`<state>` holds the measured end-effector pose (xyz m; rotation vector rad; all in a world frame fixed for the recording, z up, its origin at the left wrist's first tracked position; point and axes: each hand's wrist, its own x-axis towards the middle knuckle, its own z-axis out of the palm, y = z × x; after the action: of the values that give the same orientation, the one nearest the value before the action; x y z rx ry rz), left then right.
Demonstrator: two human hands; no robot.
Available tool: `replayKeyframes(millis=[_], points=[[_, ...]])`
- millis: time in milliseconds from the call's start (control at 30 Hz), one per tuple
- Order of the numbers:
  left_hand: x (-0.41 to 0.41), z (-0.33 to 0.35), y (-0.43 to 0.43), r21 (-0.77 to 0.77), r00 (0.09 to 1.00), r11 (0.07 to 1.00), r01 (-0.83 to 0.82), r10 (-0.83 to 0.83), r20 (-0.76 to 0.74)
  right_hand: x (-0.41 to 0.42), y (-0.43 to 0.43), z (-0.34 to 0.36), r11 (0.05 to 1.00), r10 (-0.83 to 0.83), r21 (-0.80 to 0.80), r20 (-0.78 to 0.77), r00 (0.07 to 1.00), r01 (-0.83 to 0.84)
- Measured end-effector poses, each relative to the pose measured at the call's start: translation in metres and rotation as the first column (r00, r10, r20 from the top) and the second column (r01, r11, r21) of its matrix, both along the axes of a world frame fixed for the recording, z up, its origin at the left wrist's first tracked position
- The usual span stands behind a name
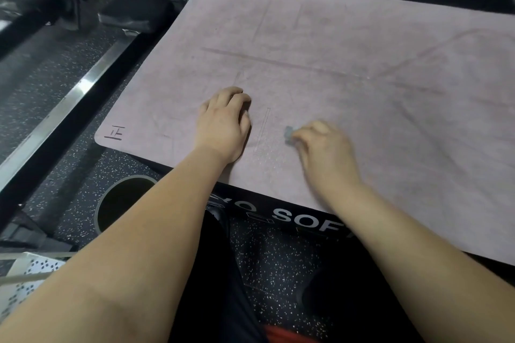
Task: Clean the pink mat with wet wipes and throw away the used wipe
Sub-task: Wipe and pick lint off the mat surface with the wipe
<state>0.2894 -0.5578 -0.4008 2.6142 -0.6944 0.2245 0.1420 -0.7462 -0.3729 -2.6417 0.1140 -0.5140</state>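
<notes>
On pink mat [348, 44], left hand [223, 124] resting, fingers [235, 95] loosely bent, right hand [327, 149] pinching wipe [288, 135]

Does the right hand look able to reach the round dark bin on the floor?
Probably, but not freely: the right hand is on the pink mat, and the left forearm lies between it and the round dark bin.

The mat [334, 64] was dusty pink with darker pink lines and one dark corner mark [114, 133]. The wipe [288, 135] in my right fingers [303, 133] read grey-blue. The floor [278, 256] was black, flecked white; the edge [250, 205] under the mat black, lettered white; the basket [36, 266] white, diamond-perforated.
</notes>
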Motion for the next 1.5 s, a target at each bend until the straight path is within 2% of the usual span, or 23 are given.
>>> replayKeyframes(millis=[100, 200, 300, 367, 533, 667, 767, 833, 900, 1067, 1167, 1267, 1367, 1500], points=[[0.000, 0.000, 0.000, 0.007, 1.000, 1.000, 0.002, -0.002, 0.000, -0.039, 0.036, 0.000, 0.979, 0.206, 0.012, -0.048, 0.977, -0.206], [-0.001, 0.001, 0.000, 0.006, 1.000, 1.000, 0.006, -0.007, 0.001, -0.068, 0.050, -0.007, 0.938, 0.345, 0.020, -0.149, 0.927, -0.346], [-0.002, 0.002, 0.000, 0.009, 1.000, 1.000, 0.014, -0.014, 0.009, -0.075, 0.040, -0.012, 0.922, 0.376, -0.003, -0.218, 0.900, -0.386], [-0.002, 0.002, 0.000, 0.013, 1.000, 1.000, 0.014, -0.014, 0.014, -0.071, 0.031, -0.006, 0.917, 0.383, -0.039, -0.191, 0.904, -0.397], [-0.003, 0.002, -0.002, 0.015, 1.000, 1.000, 0.010, -0.010, 0.025, -0.033, -0.012, 0.006, 0.933, 0.327, -0.145, -0.032, 0.944, -0.328], [-0.005, 0.007, -0.005, 0.083, 0.999, 0.996, 0.021, -0.024, 0.026, 0.010, -0.075, -0.003, 0.982, 0.080, -0.174, 0.050, 0.996, -0.070], [-0.006, 0.012, -0.009, 0.132, 0.998, 0.990, 0.051, -0.055, 0.030, 0.025, -0.098, -0.002, 0.978, -0.146, -0.152, 0.006, 0.989, 0.145], [-0.009, 0.015, -0.014, 0.114, 0.997, 0.992, 0.061, -0.066, 0.042, 0.023, -0.088, 0.000, 0.975, -0.188, -0.119, -0.013, 0.982, 0.186], [-0.014, 0.016, -0.024, 0.080, 0.996, 0.993, 0.082, -0.085, 0.039, 0.006, -0.061, 0.005, 0.988, -0.138, -0.073, -0.019, 0.990, 0.136], [-0.026, 0.014, -0.055, 0.014, 0.988, 0.988, 0.152, -0.153, 0.012, -0.060, 0.000, 0.011, 0.982, 0.189, -0.012, -0.095, 0.977, -0.191], [-0.030, 0.009, -0.063, -0.036, 0.992, 0.992, 0.125, -0.125, 0.002, -0.080, 0.002, 0.006, 0.945, 0.321, -0.016, -0.134, 0.938, -0.325], [-0.032, 0.004, -0.064, -0.050, 0.994, 0.993, 0.107, -0.106, 0.009, -0.083, -0.010, 0.007, 0.921, 0.387, 0.016, -0.125, 0.914, -0.388], [-0.032, 0.003, -0.064, -0.057, 0.994, 0.993, 0.106, -0.105, 0.004, -0.059, -0.040, 0.009, 0.926, 0.363, -0.095, -0.049, 0.931, -0.366], [-0.034, 0.004, -0.064, -0.062, 0.996, 0.994, 0.094, -0.094, -0.005, -0.007, -0.102, 0.004, 0.979, 0.126, -0.167, 0.046, 0.991, -0.116]])
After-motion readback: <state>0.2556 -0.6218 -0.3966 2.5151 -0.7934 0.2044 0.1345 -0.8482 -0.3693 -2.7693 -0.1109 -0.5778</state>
